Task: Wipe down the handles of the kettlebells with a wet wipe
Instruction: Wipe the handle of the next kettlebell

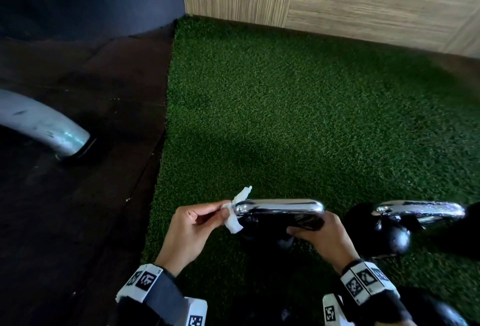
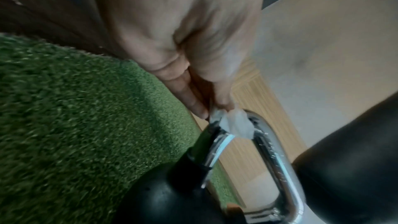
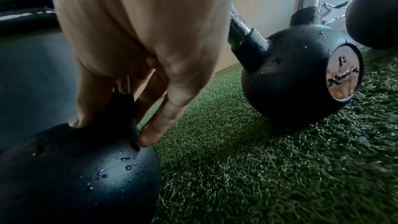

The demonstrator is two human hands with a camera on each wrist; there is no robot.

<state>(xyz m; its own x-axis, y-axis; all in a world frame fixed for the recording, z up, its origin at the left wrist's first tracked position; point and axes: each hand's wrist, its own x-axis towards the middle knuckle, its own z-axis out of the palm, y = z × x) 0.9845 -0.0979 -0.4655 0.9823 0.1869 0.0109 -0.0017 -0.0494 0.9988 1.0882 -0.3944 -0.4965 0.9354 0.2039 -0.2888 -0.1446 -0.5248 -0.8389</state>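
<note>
Kettlebell's shiny chrome loop handle rises from its black round body on green artificial turf; left hand pinches a crumpled white wet wipe against the handle's left bend, right hand grips its right base; open turf stretches ahead, a second black kettlebell just right

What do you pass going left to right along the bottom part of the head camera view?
Dark floor → left hand → wipe → chrome handle → right hand → second kettlebell

Right hand gripping the near kettlebell at 7 o'clock; second kettlebell sitting on turf at 2 o'clock.
</note>
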